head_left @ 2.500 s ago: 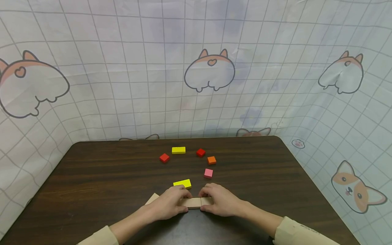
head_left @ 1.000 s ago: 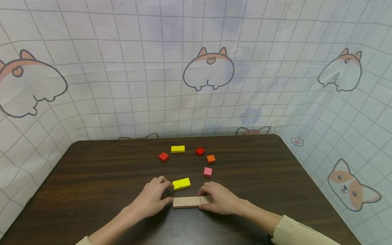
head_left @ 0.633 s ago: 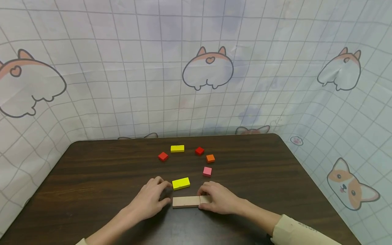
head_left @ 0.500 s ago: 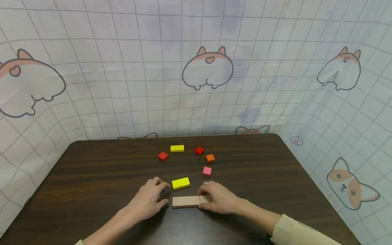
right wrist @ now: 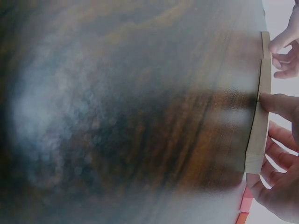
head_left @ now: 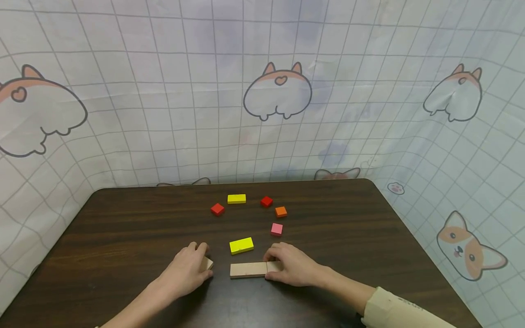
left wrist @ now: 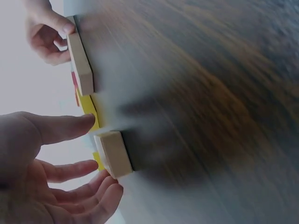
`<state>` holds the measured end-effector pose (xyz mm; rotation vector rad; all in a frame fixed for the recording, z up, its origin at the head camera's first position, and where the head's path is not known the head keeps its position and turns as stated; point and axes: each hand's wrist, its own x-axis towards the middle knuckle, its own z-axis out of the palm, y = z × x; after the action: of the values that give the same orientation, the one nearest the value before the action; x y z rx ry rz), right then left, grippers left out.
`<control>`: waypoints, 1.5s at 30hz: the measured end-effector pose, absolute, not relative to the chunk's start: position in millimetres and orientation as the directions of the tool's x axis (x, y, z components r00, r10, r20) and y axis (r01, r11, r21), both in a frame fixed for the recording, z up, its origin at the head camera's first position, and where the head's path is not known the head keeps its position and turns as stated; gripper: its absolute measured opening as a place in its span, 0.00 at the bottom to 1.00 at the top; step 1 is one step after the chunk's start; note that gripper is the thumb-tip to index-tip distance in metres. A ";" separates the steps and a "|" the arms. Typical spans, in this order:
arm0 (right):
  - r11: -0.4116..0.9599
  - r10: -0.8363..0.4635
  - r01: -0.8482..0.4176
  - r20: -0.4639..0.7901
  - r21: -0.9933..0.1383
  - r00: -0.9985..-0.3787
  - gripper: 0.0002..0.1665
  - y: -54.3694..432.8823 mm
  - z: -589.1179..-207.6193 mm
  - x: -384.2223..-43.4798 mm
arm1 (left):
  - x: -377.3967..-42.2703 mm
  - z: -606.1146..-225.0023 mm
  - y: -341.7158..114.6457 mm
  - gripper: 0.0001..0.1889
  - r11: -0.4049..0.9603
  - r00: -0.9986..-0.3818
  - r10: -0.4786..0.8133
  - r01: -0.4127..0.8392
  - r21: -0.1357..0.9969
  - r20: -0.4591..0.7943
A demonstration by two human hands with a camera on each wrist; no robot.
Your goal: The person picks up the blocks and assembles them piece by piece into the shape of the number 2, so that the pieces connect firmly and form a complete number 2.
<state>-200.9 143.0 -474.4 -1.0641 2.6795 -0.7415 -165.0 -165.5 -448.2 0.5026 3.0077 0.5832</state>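
Two pale wooden blocks lie end to end on the dark table; the left one [head_left: 248, 270] is in plain sight. My right hand [head_left: 293, 266] pinches the right-hand block [right wrist: 257, 144], with the thumb on its near side and the fingers on its far side. To the left, my left hand [head_left: 186, 271] is around a third wooden block [head_left: 208, 263], which it largely hides in the head view. From the left wrist, that block [left wrist: 117, 156] sits between thumb and fingers. A gap shows beside the thumb, and the lower fingertips are at its edge.
Beyond the wooden row lies a yellow block [head_left: 241, 246]. A pink block [head_left: 276, 229], an orange block [head_left: 280, 212], two red blocks [head_left: 217, 209] [head_left: 266, 201] and another yellow block [head_left: 236, 199] are spread farther back. A patterned cloth [head_left: 176, 114] hangs behind the table.
My left hand has let go of the left block in the row and moved left to the separate wooden block. My right hand stays in place on its block.
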 end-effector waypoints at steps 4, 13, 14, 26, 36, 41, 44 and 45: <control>0.623 -0.680 -0.600 0.033 -0.502 -0.732 0.16 143.1 -474.6 -200.6 | -167.1 -450.3 -167.3 0.24 0.882 -0.952 0.307 0.283 0.378 -0.003; 0.621 -0.681 -0.602 0.036 -0.503 -0.732 0.17 143.8 -475.2 -200.9 | -171.7 -451.5 -164.7 0.18 0.877 -0.963 0.268 0.233 0.421 -0.027; 0.617 -0.683 -0.605 0.040 -0.503 -0.730 0.17 143.9 -475.2 -200.8 | -172.2 -451.3 -164.0 0.18 0.876 -0.964 0.266 0.231 0.423 -0.025; 0.630 -0.676 -0.597 0.026 -0.497 -0.736 0.16 143.3 -475.6 -200.3 | -181.2 -447.3 -140.5 0.14 0.842 -0.951 0.306 0.291 0.454 0.042; 0.616 -0.686 -0.611 0.043 -0.498 -0.726 0.16 142.5 -473.4 -201.1 | -191.1 -444.7 -113.8 0.15 0.801 -0.925 0.374 0.358 0.480 0.066; 0.610 -0.688 -0.611 0.044 -0.504 -0.724 0.16 143.0 -473.4 -201.5 | -198.5 -446.7 -107.9 0.14 0.792 -0.920 0.382 0.376 0.481 0.090; 0.606 -0.690 -0.613 0.048 -0.507 -0.722 0.16 143.2 -473.6 -201.2 | -202.7 -447.9 -105.6 0.14 0.788 -0.916 0.388 0.385 0.480 0.100; 0.606 -0.690 -0.613 0.048 -0.507 -0.722 0.16 143.3 -473.9 -201.2 | -203.9 -448.3 -104.9 0.13 0.787 -0.916 0.388 0.385 0.483 0.099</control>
<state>-201.2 143.3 -473.9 -1.0945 2.6762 -0.7578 -203.9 -104.9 -448.3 0.6419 2.9637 0.7985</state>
